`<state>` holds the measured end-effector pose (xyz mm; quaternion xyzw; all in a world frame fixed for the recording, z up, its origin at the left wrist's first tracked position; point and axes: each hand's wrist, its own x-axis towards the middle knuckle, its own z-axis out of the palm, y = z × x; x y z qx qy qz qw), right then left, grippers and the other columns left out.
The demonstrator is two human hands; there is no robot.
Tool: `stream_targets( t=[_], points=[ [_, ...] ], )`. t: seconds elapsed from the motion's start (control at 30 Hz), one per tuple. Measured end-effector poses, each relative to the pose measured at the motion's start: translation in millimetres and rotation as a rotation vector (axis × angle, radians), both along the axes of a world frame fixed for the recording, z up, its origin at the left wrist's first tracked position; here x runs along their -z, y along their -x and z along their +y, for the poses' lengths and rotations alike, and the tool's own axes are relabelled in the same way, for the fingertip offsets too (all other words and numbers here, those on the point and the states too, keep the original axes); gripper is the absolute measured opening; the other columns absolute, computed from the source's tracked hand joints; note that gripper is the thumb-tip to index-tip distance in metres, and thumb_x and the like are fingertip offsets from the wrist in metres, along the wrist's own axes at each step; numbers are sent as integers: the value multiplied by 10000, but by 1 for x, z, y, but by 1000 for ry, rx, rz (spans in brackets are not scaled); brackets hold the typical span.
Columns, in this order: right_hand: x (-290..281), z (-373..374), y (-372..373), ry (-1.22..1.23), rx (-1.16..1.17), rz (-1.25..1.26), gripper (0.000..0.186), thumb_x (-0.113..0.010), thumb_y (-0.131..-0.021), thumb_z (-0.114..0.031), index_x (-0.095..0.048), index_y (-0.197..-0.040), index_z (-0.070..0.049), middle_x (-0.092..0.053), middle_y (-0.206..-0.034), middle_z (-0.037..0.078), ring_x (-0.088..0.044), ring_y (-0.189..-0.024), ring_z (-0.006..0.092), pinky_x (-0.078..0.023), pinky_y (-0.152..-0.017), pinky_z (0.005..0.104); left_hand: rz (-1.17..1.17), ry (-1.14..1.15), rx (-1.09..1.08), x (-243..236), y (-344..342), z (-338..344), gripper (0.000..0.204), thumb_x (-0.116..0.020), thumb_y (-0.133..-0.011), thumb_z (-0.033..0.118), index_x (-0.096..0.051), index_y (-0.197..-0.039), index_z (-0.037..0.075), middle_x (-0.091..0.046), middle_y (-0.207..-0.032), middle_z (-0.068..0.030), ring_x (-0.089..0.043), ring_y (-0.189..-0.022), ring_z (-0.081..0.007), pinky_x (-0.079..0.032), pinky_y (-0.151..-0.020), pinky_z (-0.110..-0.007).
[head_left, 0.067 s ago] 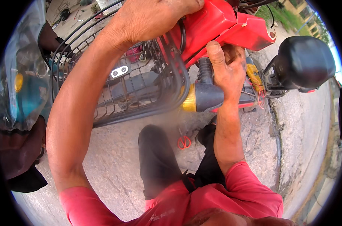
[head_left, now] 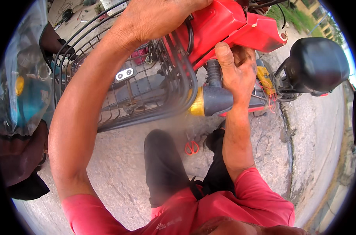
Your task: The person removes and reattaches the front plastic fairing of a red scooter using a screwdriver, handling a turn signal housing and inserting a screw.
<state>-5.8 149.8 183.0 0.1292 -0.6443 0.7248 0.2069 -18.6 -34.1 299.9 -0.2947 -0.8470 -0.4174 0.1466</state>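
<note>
A red plastic cover [head_left: 221,23] at the front of a scooter fills the upper middle. My left hand [head_left: 158,19] reaches over the basket to its upper left side. The picture's top edge cuts off most of those fingers, so their grip does not show. At the cover's lower edge, my right hand [head_left: 240,70] is closed, thumb up against the edge and fingers curled beneath it. The fingertips are partly hidden. Just beside the right wrist are a ribbed black sleeve [head_left: 214,73] and a dark lamp housing [head_left: 217,101] with a yellow lens [head_left: 197,102].
A black wire basket [head_left: 146,103] lies under my left forearm. To the right are a black seat [head_left: 319,66] and a yellow device [head_left: 265,80] with red wires. A red-handled tool [head_left: 191,148] rests on the concrete near my feet. Clear plastic sheeting [head_left: 25,70] hangs far left.
</note>
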Motion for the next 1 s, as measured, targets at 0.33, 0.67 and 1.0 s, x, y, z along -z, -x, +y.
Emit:
stream_targets(
  t=[0.33, 0.67, 1.0],
  points=[
    [0, -5, 4, 72, -35, 82, 699, -878, -851, -209, -487, -1360, 67, -687, -1203, 152, -685, -1081, 217, -536, -976, 355, -327, 11, 178, -9, 62, -10, 1213, -791, -766, 696, -279, -1590, -33, -441, -1542, -280, -450, -1426, -371, -349, -1202, -436],
    [9, -7, 8, 137, 17, 68, 826, -894, -832, -238, -405, -1436, 42, -654, -1245, 160, -668, -1117, 234, -531, -987, 370, -243, -38, 165, 1, 66, -8, 1171, -858, -752, 578, -314, -1561, -71, -516, -1472, -261, -493, -1388, -326, -370, -1185, -401],
    [3, 11, 5, 81, -100, 29, 728, -863, -869, -230, -458, -1423, 15, -642, -1282, 122, -639, -1147, 199, -501, -1013, 348, -338, 9, 61, -24, 27, -1, 1212, -850, -719, 604, -306, -1563, -75, -476, -1510, -280, -467, -1418, -351, -360, -1200, -420]
  ],
)
